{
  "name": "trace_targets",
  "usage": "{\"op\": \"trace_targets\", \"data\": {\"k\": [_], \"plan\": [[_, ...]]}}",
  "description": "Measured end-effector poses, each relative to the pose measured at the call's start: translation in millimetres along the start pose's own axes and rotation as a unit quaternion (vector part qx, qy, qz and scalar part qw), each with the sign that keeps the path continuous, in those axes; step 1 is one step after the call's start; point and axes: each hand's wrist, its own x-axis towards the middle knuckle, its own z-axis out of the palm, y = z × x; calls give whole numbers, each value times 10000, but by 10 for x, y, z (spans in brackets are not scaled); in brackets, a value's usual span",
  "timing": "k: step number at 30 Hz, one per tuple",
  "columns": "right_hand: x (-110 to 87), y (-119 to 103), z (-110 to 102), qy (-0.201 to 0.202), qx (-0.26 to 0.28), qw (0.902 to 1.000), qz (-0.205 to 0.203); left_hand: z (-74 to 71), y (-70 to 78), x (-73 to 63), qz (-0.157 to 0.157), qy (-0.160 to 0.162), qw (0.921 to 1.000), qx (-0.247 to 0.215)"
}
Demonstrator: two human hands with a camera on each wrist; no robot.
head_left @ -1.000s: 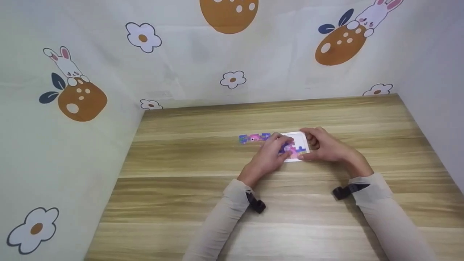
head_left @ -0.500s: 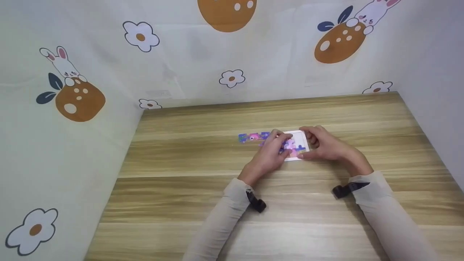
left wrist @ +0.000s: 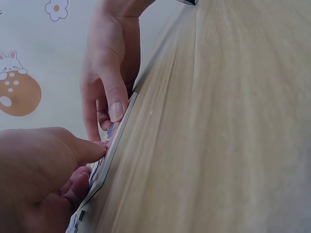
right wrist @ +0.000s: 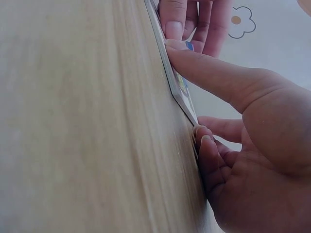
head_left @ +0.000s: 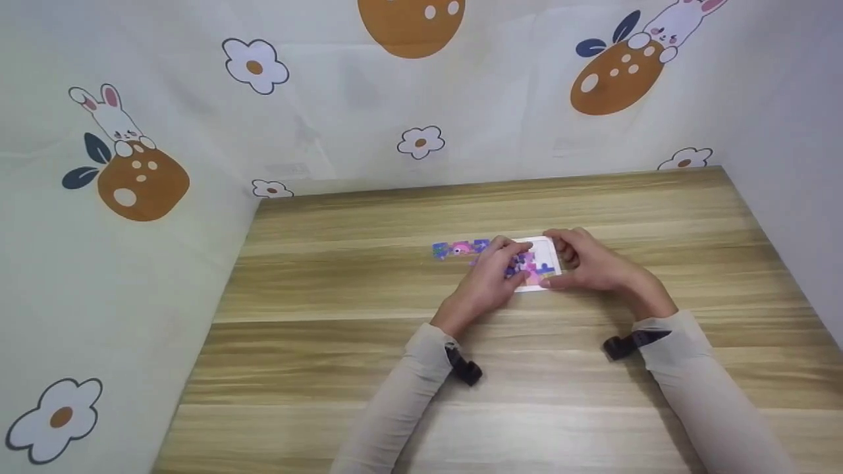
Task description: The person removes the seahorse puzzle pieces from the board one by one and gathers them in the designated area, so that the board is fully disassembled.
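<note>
A small white jigsaw tray (head_left: 544,250) lies on the table with pink, blue and purple pieces (head_left: 531,268) in its left and lower part; bare white shows at its upper right. My left hand (head_left: 486,275) covers the tray's left side, thumb and index finger bent around a pinkish puzzle piece (head_left: 527,259) inside it. Across the right end, my right hand (head_left: 596,264) grips the tray, index finger at the far corner and thumb on the near rim. In the right wrist view, the right thumb (right wrist: 209,70) lies over the tray edge (right wrist: 176,92), close to the left fingertips.
Left of the tray lies a short row of loose puzzle pieces (head_left: 461,248), blue and pink, partly hidden by the left hand. The wood-grain table (head_left: 329,355) meets a patterned cloth wall (head_left: 342,118) at the back and left. Both wrists wear black cameras.
Left index finger has lifted slightly toward the tray's far side, showing more of the pink piece under it. The right hand keeps its hold and the tray stays in place.
</note>
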Motion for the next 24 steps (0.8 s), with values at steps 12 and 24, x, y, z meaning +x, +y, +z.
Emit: {"op": "trace_targets", "data": {"k": [12, 24], "plan": [[-17, 22, 1, 113, 52, 9991, -411, -33, -24, 4, 183, 92, 9998, -46], [-13, 5, 7, 94, -29, 9998, -185, -129, -138, -56, 303, 490, 9982, -137]]}}
